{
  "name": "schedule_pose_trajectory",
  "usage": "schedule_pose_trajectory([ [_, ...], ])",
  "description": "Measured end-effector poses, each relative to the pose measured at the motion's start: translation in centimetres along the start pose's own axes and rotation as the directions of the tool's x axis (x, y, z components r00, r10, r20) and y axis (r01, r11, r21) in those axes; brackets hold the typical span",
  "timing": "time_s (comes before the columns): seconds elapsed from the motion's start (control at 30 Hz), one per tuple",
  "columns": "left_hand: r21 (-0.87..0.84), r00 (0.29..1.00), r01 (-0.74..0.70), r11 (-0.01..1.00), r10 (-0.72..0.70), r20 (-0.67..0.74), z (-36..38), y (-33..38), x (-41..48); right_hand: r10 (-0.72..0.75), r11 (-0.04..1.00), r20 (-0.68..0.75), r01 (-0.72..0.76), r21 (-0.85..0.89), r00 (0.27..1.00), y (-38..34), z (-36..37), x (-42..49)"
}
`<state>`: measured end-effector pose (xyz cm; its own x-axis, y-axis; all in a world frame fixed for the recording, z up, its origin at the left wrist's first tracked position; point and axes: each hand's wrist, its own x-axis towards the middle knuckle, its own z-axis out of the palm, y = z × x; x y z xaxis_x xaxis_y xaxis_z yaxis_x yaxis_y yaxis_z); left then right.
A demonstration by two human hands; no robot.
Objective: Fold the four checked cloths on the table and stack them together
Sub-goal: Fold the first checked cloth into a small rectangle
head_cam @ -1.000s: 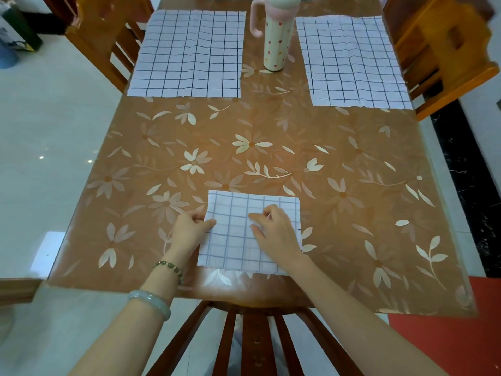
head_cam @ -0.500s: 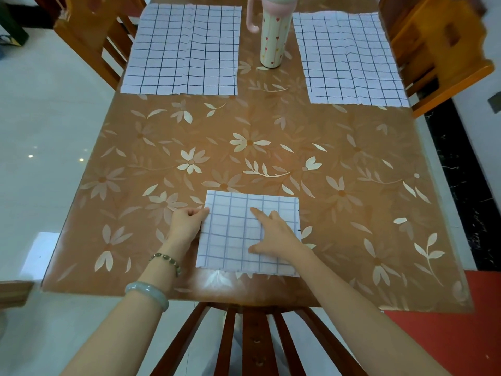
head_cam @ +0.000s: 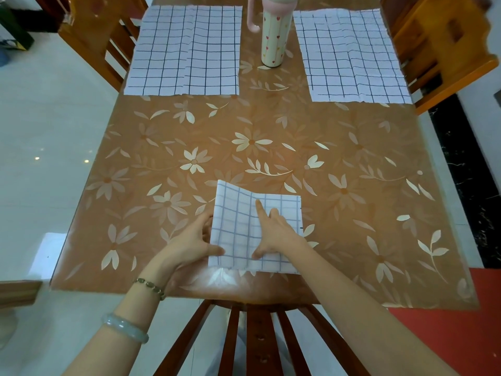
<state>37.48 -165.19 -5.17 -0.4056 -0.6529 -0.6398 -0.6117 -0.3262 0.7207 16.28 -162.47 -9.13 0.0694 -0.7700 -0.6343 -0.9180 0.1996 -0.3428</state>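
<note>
A folded white cloth with a blue check (head_cam: 238, 226) lies at the near middle of the table (head_cam: 271, 158). My left hand (head_cam: 192, 241) grips its left edge, thumb on top, and that left part is lifted off the table. My right hand (head_cam: 273, 232) presses flat on the cloth's middle with straight fingers. Two unfolded checked cloths lie flat at the far end, one on the left (head_cam: 184, 50) and one on the right (head_cam: 349, 55).
A tall cream tumbler with red hearts and a pink handle (head_cam: 275, 36) stands between the two far cloths. Wooden chairs stand at the far left (head_cam: 100, 36), far right (head_cam: 444, 47) and just in front of me (head_cam: 252, 337).
My left hand has taken hold of the cloth's left edge and raised it, so the left part now stands up. My right hand slid to the cloth's middle and flattened.
</note>
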Motion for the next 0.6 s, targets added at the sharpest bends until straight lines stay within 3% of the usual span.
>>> schedule_pose_trajectory([
  [0.2,0.08,0.997,-0.056,0.995,0.06,-0.05,2.6,2.9,-1.1,0.021,1.0,0.008,-0.021,0.018,1.0,-0.1,-0.1,0.0],
  [0.3,0.083,0.983,-0.112,0.99,0.123,-0.138,4.8,4.6,-1.4,0.012,0.967,-0.005,-0.011,0.255,1.0,1.0,-0.3,-0.2],
  [0.33,0.1,0.977,-0.129,0.987,0.144,-0.159,5.7,5.1,-1.4,0.04,0.905,-0.043,-0.017,0.425,0.998,1.6,-0.5,-0.6],
  [0.4,0.174,0.965,-0.153,0.973,0.185,-0.188,7.4,6.0,-1.0,0.175,0.662,-0.153,-0.001,0.749,0.973,3.3,-0.9,-1.8],
  [0.43,0.211,0.959,-0.162,0.964,0.204,-0.197,8.2,6.5,-0.8,0.264,0.56,-0.22,0.037,0.827,0.939,4.4,-0.9,-2.5],
  [0.47,0.247,0.953,-0.174,0.953,0.227,-0.203,9.0,6.8,-0.5,0.346,0.525,-0.291,0.073,0.848,0.892,5.3,-1.1,-3.3],
  [0.53,0.327,0.937,-0.212,0.921,0.287,-0.199,10.9,7.4,0.1,0.44,0.569,-0.379,0.074,0.819,0.814,6.9,-0.9,-4.4],
  [0.6,0.429,0.925,-0.218,0.877,0.325,-0.196,12.9,7.9,0.6,0.456,0.611,-0.37,0.017,0.791,0.81,7.9,-0.6,-4.7],
])
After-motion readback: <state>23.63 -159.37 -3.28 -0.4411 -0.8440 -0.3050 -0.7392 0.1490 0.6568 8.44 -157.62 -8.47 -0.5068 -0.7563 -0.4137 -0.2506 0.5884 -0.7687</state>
